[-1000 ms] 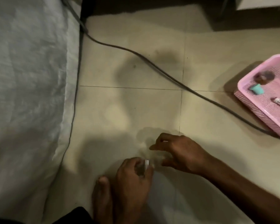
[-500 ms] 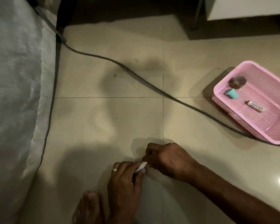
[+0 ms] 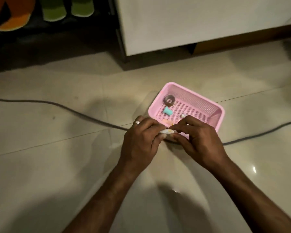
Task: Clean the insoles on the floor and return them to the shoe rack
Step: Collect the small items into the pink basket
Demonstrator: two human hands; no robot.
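Observation:
Both hands meet over the tiled floor at the near edge of a pink mesh basket (image 3: 213, 105). My left hand (image 3: 141, 140), with a ring on one finger, and my right hand (image 3: 198, 138) pinch a small white tube-like object (image 3: 168, 131) between their fingertips. What the object is stays unclear. Green insoles (image 3: 67, 10) and an orange one (image 3: 8, 15) stand on the dark shoe rack (image 3: 40, 39) at the top left.
The pink basket holds a small roll of tape (image 3: 169, 100), a teal cap (image 3: 167, 111) and a small white item (image 3: 183, 116). A grey cable (image 3: 65, 106) runs across the floor behind the basket. White furniture (image 3: 191, 22) stands at the back.
The view has swung right and up, bringing the shoe rack in and the pale bedding out. Both hands have lifted the small white object from the floor toward the pink basket.

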